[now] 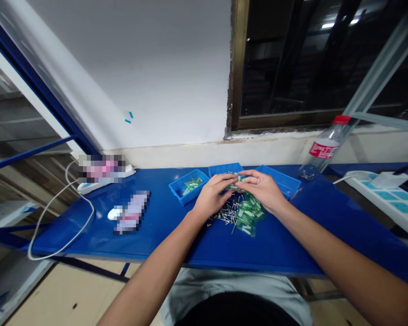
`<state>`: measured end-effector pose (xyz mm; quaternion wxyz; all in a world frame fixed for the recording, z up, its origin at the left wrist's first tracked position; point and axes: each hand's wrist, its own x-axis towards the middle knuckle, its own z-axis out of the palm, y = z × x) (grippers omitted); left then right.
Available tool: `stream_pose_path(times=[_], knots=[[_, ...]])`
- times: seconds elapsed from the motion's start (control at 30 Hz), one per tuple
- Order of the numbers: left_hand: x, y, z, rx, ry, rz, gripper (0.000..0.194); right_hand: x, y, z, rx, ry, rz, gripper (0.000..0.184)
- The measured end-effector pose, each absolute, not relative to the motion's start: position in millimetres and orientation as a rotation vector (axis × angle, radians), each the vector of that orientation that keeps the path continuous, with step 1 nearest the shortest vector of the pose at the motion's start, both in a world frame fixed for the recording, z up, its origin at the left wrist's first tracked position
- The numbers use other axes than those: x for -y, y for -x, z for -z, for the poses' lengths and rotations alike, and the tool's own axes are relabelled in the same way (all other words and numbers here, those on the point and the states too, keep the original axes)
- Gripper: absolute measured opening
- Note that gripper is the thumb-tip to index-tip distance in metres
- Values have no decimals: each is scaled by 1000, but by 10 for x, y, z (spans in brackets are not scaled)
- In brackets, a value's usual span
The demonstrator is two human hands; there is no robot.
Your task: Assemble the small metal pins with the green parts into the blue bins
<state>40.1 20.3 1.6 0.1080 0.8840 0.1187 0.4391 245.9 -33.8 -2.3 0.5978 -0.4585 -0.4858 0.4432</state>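
My left hand (212,194) and my right hand (260,188) meet over a heap on the table, fingers curved inward around a clump of small silvery and greenish parts (236,180). What exactly lies in the fingers is partly hidden. Below them are loose metal pins (228,212) that look like rivets. Beside the pins, under my right hand, lie several small green-and-white pieces (249,213), apparently in thin clear plastic. Behind the hands stand three blue trays: the left tray (181,199) holds similar green pieces, while the middle tray (224,168) and right tray (284,179) are partly covered.
The blue table (170,235) runs along a white wall. A plastic bottle with a red cap (323,149) stands at the back right, near a power strip (391,199). At left are a blurred-out flat object (132,213), a white oval object (114,213) and a looping white cable (88,231).
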Motion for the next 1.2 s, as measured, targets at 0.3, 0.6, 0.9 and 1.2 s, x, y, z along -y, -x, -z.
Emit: stream_pose_path(times=[0.3, 0.6, 0.9, 1.2], knots=[[-116, -402, -133, -606, -2367, -1306, 19, 353, -2408, -30, 1211, 1090, -946, 47], [-158, -434, -81, -686, -1877, -1093, 33, 343, -2429, 32, 1480, 1055, -728, 33], [-133, -463, -68, -678, -1709, -978, 39, 338, -2437, 66, 1389, 1171, -504, 30], [-210, -422, -34, -684, -1950, -1111, 32, 390, -2408, 1, 1673, 1092, -437, 23]])
